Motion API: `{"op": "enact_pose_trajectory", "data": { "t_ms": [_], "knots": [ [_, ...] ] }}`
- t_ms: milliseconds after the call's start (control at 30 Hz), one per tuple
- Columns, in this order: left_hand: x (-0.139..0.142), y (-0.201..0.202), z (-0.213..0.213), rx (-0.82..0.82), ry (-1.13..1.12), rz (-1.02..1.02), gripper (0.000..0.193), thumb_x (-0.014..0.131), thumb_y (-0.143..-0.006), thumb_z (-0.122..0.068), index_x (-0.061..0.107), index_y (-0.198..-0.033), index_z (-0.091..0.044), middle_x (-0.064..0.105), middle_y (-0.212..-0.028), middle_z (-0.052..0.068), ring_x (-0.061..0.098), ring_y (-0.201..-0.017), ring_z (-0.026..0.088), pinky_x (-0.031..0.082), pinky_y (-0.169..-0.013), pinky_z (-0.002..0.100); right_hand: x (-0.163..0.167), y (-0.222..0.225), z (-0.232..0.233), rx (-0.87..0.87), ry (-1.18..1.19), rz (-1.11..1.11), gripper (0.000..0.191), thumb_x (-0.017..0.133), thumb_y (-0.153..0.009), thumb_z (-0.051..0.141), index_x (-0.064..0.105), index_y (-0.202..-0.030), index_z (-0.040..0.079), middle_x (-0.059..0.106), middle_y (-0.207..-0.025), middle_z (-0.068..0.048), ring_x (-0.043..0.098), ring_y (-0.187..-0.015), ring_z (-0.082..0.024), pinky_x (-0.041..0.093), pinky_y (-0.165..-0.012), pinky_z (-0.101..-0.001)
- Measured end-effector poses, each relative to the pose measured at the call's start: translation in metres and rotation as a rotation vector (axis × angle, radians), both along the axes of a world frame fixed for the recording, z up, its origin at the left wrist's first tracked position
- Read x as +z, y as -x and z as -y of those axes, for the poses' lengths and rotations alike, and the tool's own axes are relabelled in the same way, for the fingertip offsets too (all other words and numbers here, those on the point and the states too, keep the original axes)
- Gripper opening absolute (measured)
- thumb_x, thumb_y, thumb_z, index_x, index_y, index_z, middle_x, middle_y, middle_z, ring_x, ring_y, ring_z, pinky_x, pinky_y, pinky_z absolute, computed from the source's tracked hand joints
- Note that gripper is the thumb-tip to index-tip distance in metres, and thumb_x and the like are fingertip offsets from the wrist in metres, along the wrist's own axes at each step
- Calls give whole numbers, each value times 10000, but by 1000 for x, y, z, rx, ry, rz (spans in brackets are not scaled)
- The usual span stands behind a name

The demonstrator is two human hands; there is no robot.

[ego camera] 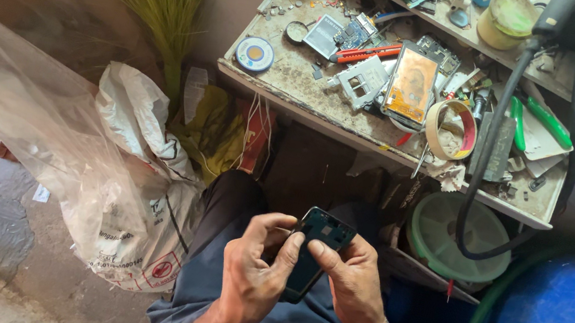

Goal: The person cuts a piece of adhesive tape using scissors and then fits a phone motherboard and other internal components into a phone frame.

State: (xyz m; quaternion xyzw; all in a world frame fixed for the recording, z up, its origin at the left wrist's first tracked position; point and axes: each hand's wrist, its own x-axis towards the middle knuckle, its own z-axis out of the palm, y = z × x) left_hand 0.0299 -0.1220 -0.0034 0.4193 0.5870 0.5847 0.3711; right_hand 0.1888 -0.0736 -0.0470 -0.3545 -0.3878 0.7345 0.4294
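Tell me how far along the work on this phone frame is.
Looks done: the dark phone frame is opened up, bare inside. In hand: the left hand and right hand both hold it over the lap, the left pinching something thin at its edge. Left: the phone with the orange screen and a white frame part lie separate on the workbench.

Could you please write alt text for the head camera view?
Both hands, left hand and right hand, hold an opened dark phone body over the lap, below a cluttered workbench strewn with phone parts.
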Motion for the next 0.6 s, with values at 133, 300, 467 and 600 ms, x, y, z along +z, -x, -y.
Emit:
{"op": "enact_pose_trajectory", "data": {
  "t_ms": [133, 300, 467, 600],
  "knots": [
    [-1, -1, -1, 6, -41, -55, 210, 721, -937, -92, 632, -1108, -7, 766, -751, 63, 705, -640, 66, 538, -556, 218, 0, 1, 0, 1, -10, 1, 244, 795, -894, 143, 743, -1086, 2, 771, -990, -85, 705, -932, -155, 568, -875, -344],
    [-2, -1, 1, 4, -46, -109, 185, 723, -938, -97, 674, -1101, -24, 778, -749, 68, 747, -640, 86, 561, -547, 223, -2, -1, 1, -1, 2, 4, 246, 795, -891, 152, 746, -1086, 10, 769, -977, -84, 706, -922, -159, 572, -860, -353],
    [-3, 0, 0, -22, -35, -78, 196, 722, -938, -110, 676, -1103, -14, 795, -798, 75, 773, -689, 102, 594, -591, 226, -3, -1, 2, -11, 11, 5, 258, 794, -888, 157, 746, -1095, 12, 771, -991, -82, 700, -935, -154, 564, -870, -348],
    [-3, 0, 1, -1, 17, -19, 210, 741, -914, -117, 667, -1069, 3, 810, -842, 83, 784, -740, 117, 606, -637, 228, -2, 0, 1, -17, 1, 5, 251, 791, -892, 148, 746, -1096, 8, 774, -1002, -89, 699, -946, -160, 558, -889, -352]
  ]
}}
